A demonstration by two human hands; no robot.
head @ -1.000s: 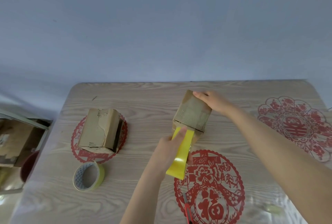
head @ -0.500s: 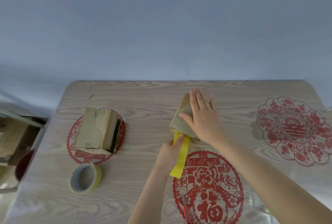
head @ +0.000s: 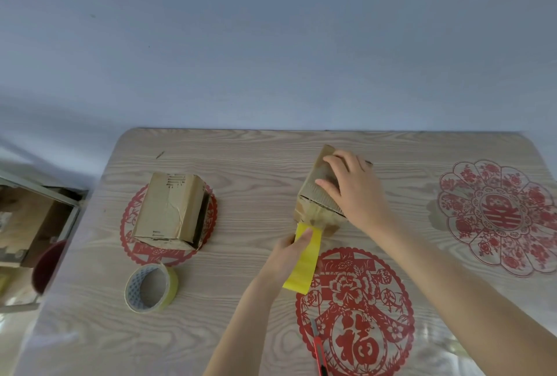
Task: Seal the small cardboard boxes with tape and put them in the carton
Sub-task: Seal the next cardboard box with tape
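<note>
A small cardboard box (head: pixel 313 191) lies at the table's middle. My right hand (head: pixel 355 191) presses flat on its top. My left hand (head: pixel 289 252) pinches a yellow tape strip (head: pixel 304 264) that hangs from the box's near end toward me. A second small cardboard box (head: pixel 168 213) lies on its side at the left, its open end facing right. A roll of yellow tape (head: pixel 150 286) lies flat in front of it. The carton (head: pixel 27 225) stands off the table's left edge, only partly in view.
A red utility knife (head: pixel 319 348) lies near the table's front edge, on a red paper-cut decal. Another red decal (head: pixel 494 216) is at the far right. A dark red bowl (head: pixel 48 264) sits beside the carton. A blue wall rises behind the wooden table (head: pixel 256 158).
My right hand slid back along the box top, from the near end toward the far end. The left hand keeps hold of the yellow strip, now lower and flatter.
</note>
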